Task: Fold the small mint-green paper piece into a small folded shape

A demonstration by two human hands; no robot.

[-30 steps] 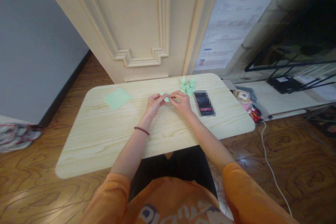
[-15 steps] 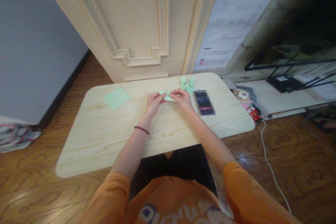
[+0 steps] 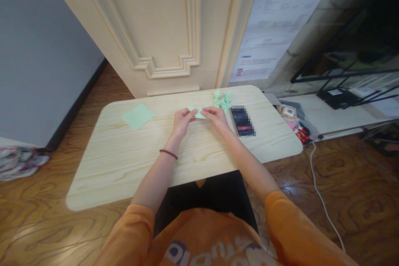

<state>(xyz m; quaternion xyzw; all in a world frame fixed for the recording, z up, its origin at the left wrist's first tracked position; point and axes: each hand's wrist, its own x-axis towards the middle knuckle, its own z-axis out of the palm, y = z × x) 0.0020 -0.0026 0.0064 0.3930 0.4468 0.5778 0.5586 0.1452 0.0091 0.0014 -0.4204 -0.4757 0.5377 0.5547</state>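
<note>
A small folded piece of green paper [image 3: 199, 113] is held above the middle of the table between both hands. My left hand [image 3: 182, 121] pinches its left end, thumb on top. The right end sits between the thumb and fingers of my right hand [image 3: 217, 117]. Fingers cover part of the paper, so its full shape is hidden. Just beyond my right hand lies a cluster of folded green paper [image 3: 222, 100]. A flat green sheet [image 3: 139, 116] rests on the left part of the table.
A phone [image 3: 242, 121] lies on the wooden table [image 3: 124, 166], right of my right hand. A panelled door-like surface [image 3: 165, 20] rises behind the table. To the right are a low shelf [image 3: 336, 112] with assorted items and a white cable [image 3: 321, 191] on the floor.
My right hand's fingers have straightened slightly and lie flatter along the right end of the green paper. My left hand keeps its grip.
</note>
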